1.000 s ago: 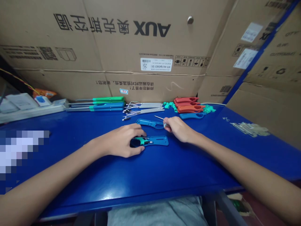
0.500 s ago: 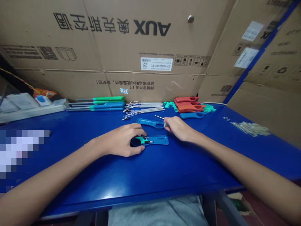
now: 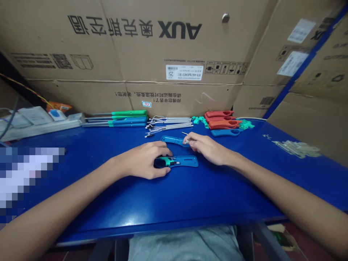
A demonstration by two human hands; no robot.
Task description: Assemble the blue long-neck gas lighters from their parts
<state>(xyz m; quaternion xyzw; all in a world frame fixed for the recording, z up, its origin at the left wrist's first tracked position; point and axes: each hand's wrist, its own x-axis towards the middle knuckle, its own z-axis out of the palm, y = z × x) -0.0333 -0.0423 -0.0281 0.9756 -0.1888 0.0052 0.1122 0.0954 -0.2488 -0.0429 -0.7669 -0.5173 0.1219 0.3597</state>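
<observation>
My left hand [image 3: 145,158] curls over the left end of a blue lighter shell [image 3: 182,161] lying on the blue table [image 3: 168,195]; a green and black insert sits inside the shell by my fingers. My right hand [image 3: 207,148] is pinched on a thin metal pin [image 3: 185,133] whose tip pokes out to the upper left, just above a second blue shell half [image 3: 172,140].
Along the back lie long green and blue lighters [image 3: 122,119], a bundle of metal tubes with wires [image 3: 168,123], red and blue shells [image 3: 221,124], and small green parts [image 3: 246,125]. Clear plastic pieces [image 3: 297,148] rest at right. Cardboard boxes [image 3: 174,54] wall the rear.
My right hand has shifted slightly left with the pin, nearer the far shell half. My left hand stays on the near shell. The view has drifted a little.
</observation>
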